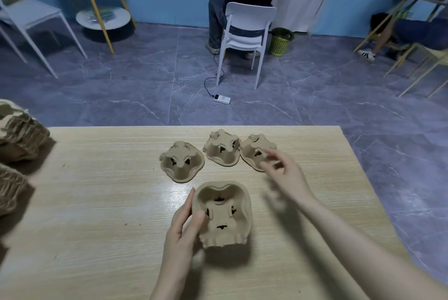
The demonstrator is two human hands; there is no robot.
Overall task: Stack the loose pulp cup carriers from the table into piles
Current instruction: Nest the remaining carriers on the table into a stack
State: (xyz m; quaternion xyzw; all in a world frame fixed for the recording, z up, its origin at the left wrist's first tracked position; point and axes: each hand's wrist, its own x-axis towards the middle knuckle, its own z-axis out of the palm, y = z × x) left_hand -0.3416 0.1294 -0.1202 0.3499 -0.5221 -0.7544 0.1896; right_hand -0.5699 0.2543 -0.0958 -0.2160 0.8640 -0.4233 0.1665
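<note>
A small pile of brown pulp cup carriers (224, 214) stands near the middle of the wooden table (97, 190). My left hand (185, 224) grips its left rim, thumb inside the cup well. Three loose carriers lie behind it: a left carrier (181, 165), a middle carrier (221, 148), and a right carrier (254, 150). My right hand (281, 173) is blurred and reaches over the right carrier's near edge with its fingers spread. I cannot tell whether they touch it.
Two tall piles of stacked carriers stand at the table's left edge, an upper pile (19, 134) and a lower pile (11, 190). Beyond the table, a person sits on a white chair (244, 32). A power strip (221, 98) lies on the floor.
</note>
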